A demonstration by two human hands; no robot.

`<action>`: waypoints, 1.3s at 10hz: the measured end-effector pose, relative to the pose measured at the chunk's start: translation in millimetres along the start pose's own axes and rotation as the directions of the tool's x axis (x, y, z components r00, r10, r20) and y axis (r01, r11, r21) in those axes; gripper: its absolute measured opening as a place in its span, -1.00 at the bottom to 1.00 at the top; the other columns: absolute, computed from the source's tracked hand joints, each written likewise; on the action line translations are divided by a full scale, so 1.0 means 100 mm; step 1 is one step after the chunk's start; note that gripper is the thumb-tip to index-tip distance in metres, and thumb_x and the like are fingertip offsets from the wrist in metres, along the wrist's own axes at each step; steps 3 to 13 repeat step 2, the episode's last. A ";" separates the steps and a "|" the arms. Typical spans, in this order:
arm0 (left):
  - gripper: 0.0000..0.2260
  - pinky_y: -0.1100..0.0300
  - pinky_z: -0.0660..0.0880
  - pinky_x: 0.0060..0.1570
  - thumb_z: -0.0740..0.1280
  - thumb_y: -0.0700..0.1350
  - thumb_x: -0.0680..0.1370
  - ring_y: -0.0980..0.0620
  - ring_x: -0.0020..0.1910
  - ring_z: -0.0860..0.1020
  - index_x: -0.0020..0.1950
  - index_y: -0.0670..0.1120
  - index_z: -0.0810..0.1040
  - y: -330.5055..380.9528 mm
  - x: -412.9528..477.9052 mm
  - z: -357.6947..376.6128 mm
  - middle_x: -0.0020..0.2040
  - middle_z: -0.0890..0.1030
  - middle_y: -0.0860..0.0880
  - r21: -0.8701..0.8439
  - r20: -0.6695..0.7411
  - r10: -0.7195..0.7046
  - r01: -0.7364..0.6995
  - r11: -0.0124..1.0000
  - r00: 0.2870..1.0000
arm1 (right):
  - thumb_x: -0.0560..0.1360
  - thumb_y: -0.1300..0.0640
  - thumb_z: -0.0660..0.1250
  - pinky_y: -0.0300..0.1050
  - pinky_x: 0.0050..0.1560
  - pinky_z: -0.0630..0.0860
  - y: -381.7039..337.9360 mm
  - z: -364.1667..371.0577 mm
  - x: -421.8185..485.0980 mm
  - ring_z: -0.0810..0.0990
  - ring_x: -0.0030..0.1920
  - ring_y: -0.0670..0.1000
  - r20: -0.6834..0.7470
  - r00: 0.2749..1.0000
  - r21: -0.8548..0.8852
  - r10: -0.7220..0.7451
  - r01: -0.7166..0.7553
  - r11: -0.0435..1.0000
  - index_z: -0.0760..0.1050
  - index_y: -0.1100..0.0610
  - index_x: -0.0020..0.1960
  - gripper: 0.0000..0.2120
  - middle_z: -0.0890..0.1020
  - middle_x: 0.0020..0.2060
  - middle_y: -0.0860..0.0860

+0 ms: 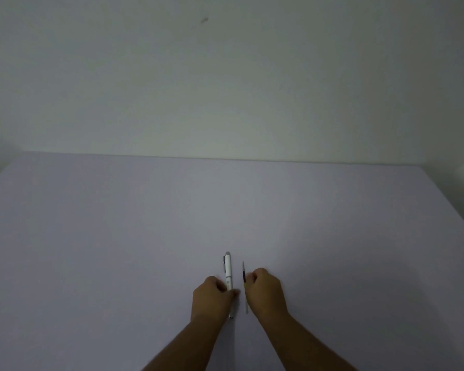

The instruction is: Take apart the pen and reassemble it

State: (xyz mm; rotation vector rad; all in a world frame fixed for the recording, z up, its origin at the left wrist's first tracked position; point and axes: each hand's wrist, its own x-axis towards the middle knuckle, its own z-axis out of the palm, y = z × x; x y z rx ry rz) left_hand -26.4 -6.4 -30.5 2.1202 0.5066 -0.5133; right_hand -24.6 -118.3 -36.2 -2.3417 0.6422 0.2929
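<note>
A white pen body with a silver clip lies lengthwise on the pale table, its capped end pointing away from me. My left hand is curled around its near half, thumb against the barrel. Just to the right lies the thin ink refill, a slim tube with a dark section. My right hand is closed with its fingertips pinching the refill near its middle. The two parts lie parallel, a small gap between them.
The table's far edge meets a plain white wall. The right table edge slants down toward me. Nothing else lies on the surface.
</note>
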 end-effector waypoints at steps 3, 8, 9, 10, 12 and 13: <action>-0.68 0.19 0.50 -0.10 0.31 0.09 0.51 0.01 -0.05 0.56 0.13 -0.09 0.46 0.02 -0.01 -0.12 -0.02 0.60 -0.05 0.035 -0.129 0.074 -0.070 0.997 0.989 | 0.60 0.03 0.07 0.01 0.04 0.56 -0.07 -0.16 0.03 0.60 0.00 0.17 -0.100 0.995 0.039 0.013 -0.009 0.999 0.53 0.24 0.03 -0.65 0.65 -0.03 0.18; -0.68 0.19 0.50 -0.10 0.31 0.09 0.51 0.01 -0.05 0.56 0.13 -0.09 0.46 0.02 -0.01 -0.12 -0.02 0.60 -0.05 0.035 -0.129 0.074 -0.070 0.997 0.989 | 0.60 0.03 0.07 0.01 0.04 0.56 -0.07 -0.16 0.03 0.60 0.00 0.17 -0.100 0.995 0.039 0.013 -0.009 0.999 0.53 0.24 0.03 -0.65 0.65 -0.03 0.18; -0.68 0.19 0.50 -0.10 0.31 0.09 0.51 0.01 -0.05 0.56 0.13 -0.09 0.46 0.02 -0.01 -0.12 -0.02 0.60 -0.05 0.035 -0.129 0.074 -0.070 0.997 0.989 | 0.60 0.03 0.07 0.01 0.04 0.56 -0.07 -0.16 0.03 0.60 0.00 0.17 -0.100 0.995 0.039 0.013 -0.009 0.999 0.53 0.24 0.03 -0.65 0.65 -0.03 0.18; -0.68 0.19 0.50 -0.10 0.31 0.09 0.51 0.01 -0.05 0.56 0.13 -0.09 0.46 0.02 -0.01 -0.12 -0.02 0.60 -0.05 0.035 -0.129 0.074 -0.070 0.997 0.989 | 0.60 0.03 0.07 0.01 0.04 0.56 -0.07 -0.16 0.03 0.60 0.00 0.17 -0.100 0.995 0.039 0.013 -0.009 0.999 0.53 0.24 0.03 -0.65 0.65 -0.03 0.18; -0.68 0.19 0.50 -0.10 0.31 0.09 0.51 0.01 -0.05 0.56 0.13 -0.09 0.46 0.02 -0.01 -0.12 -0.02 0.60 -0.05 0.035 -0.129 0.074 -0.070 0.997 0.989 | 0.60 0.03 0.07 0.01 0.04 0.56 -0.07 -0.16 0.03 0.60 0.00 0.17 -0.100 0.995 0.039 0.013 -0.009 0.999 0.53 0.24 0.03 -0.65 0.65 -0.03 0.18; -0.68 0.19 0.50 -0.10 0.31 0.09 0.51 0.01 -0.05 0.56 0.13 -0.09 0.46 0.02 -0.01 -0.12 -0.02 0.60 -0.05 0.035 -0.129 0.074 -0.070 0.997 0.989 | 0.60 0.03 0.07 0.01 0.04 0.56 -0.07 -0.16 0.03 0.60 0.00 0.17 -0.100 0.995 0.039 0.013 -0.009 0.999 0.53 0.24 0.03 -0.65 0.65 -0.03 0.18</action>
